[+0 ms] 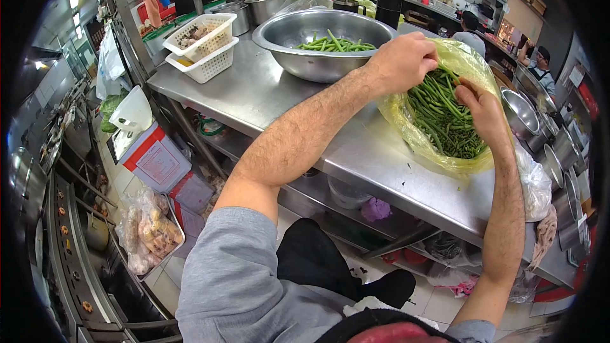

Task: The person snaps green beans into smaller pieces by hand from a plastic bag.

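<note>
An open yellow plastic bag (398, 116) full of long green beans (429, 105) rests on the steel table in front of me. At the bag's mouth, my left hand (405, 61) has its thumb and fingers pinched on green beans; its fingertips are partly hidden. My right hand (483, 107) reaches in from the right side, thumb and fingers closed on beans close to the left fingertips. Darker, thinner bean pieces lie lower in the bag. Left of the bag stands a large steel bowl (314, 64), with trimmed green beans (336, 44) at its bottom.
Two white perforated baskets (202, 64) are stacked on the steel table (257, 100) at left. Steel bowls (522, 112) line the right side. A tray of bagged food (155, 231) sits on the floor at left. Other people (469, 33) work in the background.
</note>
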`<state>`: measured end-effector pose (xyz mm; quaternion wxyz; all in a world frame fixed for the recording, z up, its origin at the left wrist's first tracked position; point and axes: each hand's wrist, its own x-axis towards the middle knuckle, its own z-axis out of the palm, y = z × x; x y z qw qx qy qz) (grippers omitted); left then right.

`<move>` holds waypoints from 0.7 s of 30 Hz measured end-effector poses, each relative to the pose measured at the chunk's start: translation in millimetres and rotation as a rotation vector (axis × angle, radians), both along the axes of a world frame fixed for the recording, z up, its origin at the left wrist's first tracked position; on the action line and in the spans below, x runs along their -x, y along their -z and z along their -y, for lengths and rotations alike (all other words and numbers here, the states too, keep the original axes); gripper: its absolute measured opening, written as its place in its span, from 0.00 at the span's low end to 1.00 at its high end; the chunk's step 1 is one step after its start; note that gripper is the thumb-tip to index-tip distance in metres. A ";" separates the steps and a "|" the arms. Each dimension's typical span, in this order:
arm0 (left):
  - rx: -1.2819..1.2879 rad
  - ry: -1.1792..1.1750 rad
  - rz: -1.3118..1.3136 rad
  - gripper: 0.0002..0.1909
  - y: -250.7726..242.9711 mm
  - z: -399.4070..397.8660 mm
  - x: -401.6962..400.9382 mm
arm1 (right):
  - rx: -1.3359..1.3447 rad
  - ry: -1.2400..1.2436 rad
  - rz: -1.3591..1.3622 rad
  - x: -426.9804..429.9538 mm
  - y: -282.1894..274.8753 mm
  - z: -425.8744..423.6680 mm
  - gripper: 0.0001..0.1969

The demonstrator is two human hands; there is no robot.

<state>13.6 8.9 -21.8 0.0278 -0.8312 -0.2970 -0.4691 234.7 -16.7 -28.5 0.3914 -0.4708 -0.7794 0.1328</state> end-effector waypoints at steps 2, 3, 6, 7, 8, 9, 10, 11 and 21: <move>0.021 -0.006 -0.043 0.10 0.2 0.7 -1.3 | 0.001 0.087 0.012 -1.6 -8.4 6.9 0.17; 0.045 -0.022 -0.090 0.10 1.5 1.0 -0.4 | 0.003 0.083 0.011 0.6 -8.1 8.1 0.17; -0.078 0.026 -0.135 0.12 8.6 5.4 -3.5 | -0.138 0.169 0.106 7.3 -5.5 9.5 0.14; -0.077 0.026 -0.136 0.12 10.0 7.3 -5.4 | -0.157 0.081 0.132 9.0 -3.7 8.6 0.13; -0.062 0.029 -0.166 0.12 11.4 8.9 -7.7 | -0.175 -0.007 0.157 10.9 -1.9 8.2 0.12; -0.047 0.031 -0.197 0.11 12.8 9.1 -10.1 | -0.173 -0.006 0.156 14.4 -0.8 9.2 0.12; -0.047 0.033 -0.182 0.11 13.6 6.8 -11.2 | -0.224 -0.039 0.138 19.0 0.2 10.7 0.11; -0.045 0.038 -0.184 0.11 13.2 3.8 -9.5 | -0.274 -0.069 0.119 21.7 1.3 11.5 0.11; -0.066 0.122 -0.121 0.10 11.1 -0.7 -8.6 | -0.177 -0.115 -0.028 20.0 -0.6 0.8 0.11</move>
